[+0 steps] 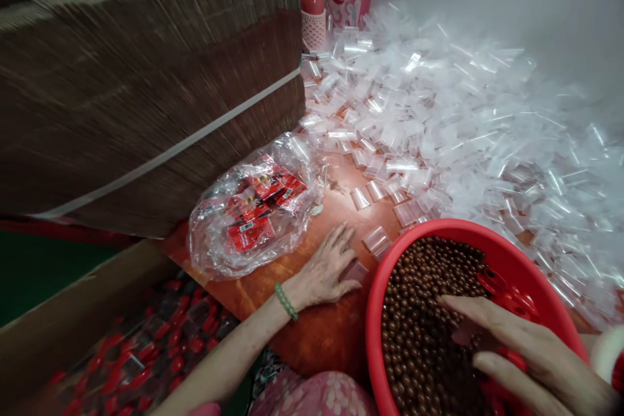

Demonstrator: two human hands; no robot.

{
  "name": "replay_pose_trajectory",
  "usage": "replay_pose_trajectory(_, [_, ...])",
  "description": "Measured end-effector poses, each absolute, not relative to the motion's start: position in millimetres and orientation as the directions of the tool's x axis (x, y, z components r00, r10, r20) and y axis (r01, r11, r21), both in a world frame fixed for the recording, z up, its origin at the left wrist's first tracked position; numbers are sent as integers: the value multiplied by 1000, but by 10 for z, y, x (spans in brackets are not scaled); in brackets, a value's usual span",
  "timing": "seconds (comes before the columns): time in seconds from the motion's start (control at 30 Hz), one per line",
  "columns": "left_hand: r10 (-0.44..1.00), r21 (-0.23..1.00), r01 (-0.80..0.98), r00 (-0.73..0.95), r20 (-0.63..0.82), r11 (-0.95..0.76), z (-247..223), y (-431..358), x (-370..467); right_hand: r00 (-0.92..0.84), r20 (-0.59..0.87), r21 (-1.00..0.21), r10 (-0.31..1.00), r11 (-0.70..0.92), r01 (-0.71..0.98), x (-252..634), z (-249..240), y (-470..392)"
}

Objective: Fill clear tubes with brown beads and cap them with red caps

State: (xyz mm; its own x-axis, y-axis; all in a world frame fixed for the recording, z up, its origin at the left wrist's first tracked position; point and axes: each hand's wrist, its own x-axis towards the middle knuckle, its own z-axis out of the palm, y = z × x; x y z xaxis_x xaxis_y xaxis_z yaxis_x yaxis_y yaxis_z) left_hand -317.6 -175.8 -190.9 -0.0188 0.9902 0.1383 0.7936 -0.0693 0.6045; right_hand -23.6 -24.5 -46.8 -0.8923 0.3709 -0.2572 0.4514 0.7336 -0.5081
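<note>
My left hand (327,268) rests on the orange-brown tabletop (312,331), fingers spread, with a small clear plastic piece (355,271) under or beside its fingertips. A green bead bracelet (285,302) circles that wrist. Over the red basin (377,312) is my right hand (521,351), thumb and fingers apart; something small and pinkish shows between them, too blurred to tell whether it is held. The basin contains brown balls (419,292) and, along its right side, red plastic pieces (517,302).
Many clear plastic pieces (439,110) are heaped at the back and right. A crinkled clear bag (209,240) holds red packets. Strapped cardboard (146,91) stands at left, above a box of red-and-clear items (141,351). Behind stands a pink bottle (312,3).
</note>
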Motion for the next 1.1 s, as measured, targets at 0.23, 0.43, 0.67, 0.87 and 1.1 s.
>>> replay_pose_trajectory(0.23, [961, 675, 735, -138, 238, -61, -1910, -1941, -3060, -844, -254, -547, 473, 650, 528, -256, -386, -229])
replay_pose_trajectory(0.43, [887, 840, 529, -325, 328, -117, -1552, -2025, -3043, -894, -160, -611, 418, 669, 422, -546, -322, -315])
replay_pose_trajectory(0.67, [891, 870, 396, -215, 400, -294, -903, -1935, -2910, -946, -267, -899, 182, 307, 312, -1183, -224, -342])
replay_pose_trajectory(0.87, [918, 900, 323, -167, 360, -294, -867, -1742, -2765, -943, -327, -945, 61, -24, 326, -1207, -384, -305])
replay_pose_trajectory(1.1, [921, 896, 287, -95, 377, -338, -885, -1534, -2615, -943, -293, -936, 158, 153, 317, -1009, -345, -228])
